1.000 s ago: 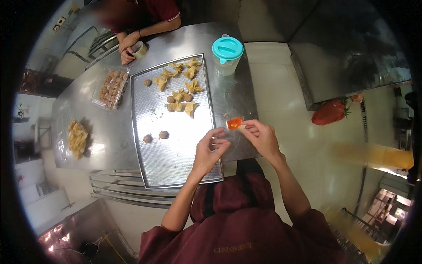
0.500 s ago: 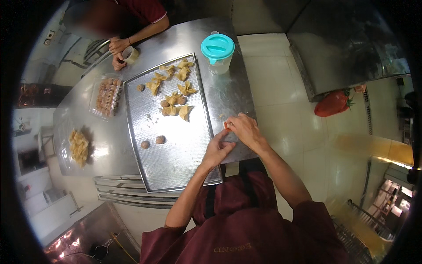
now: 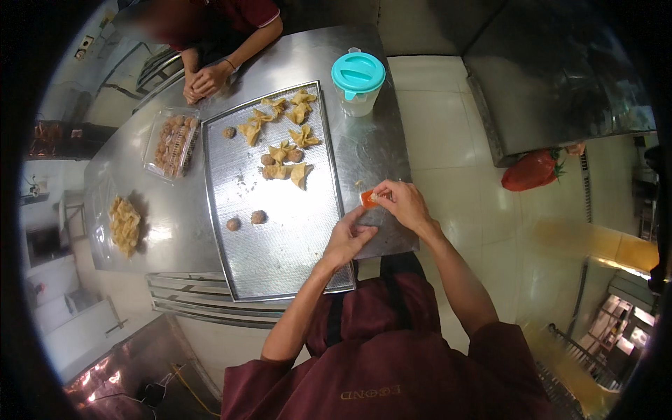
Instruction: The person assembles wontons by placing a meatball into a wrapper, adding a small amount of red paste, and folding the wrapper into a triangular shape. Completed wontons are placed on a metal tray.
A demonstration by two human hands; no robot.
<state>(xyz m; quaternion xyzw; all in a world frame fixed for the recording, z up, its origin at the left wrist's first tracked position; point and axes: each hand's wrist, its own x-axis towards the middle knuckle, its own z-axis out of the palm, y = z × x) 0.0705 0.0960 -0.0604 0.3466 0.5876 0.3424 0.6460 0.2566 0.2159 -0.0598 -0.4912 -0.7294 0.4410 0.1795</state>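
Note:
Over the table's near right corner, the fingertips of my left hand steady a small white-edged dish of orange-red sauce. My right hand is closed in a pinch at the dish's right side, on a small pale piece whose kind I cannot tell. Left of my hands lies a perforated metal tray. On it are several folded yellow fried wontons and several brown balls, two of them apart at the near left.
A clear container with a turquoise lid stands on the steel table at the far right. Left of the tray are a plastic box of brown balls and a bag of yellow pieces. Across the table are a co-worker's clasped hands.
My right hand has shifted slightly right, and more of the orange-red sauce shows. The co-worker's hands are now together; the cup beside them no longer shows.

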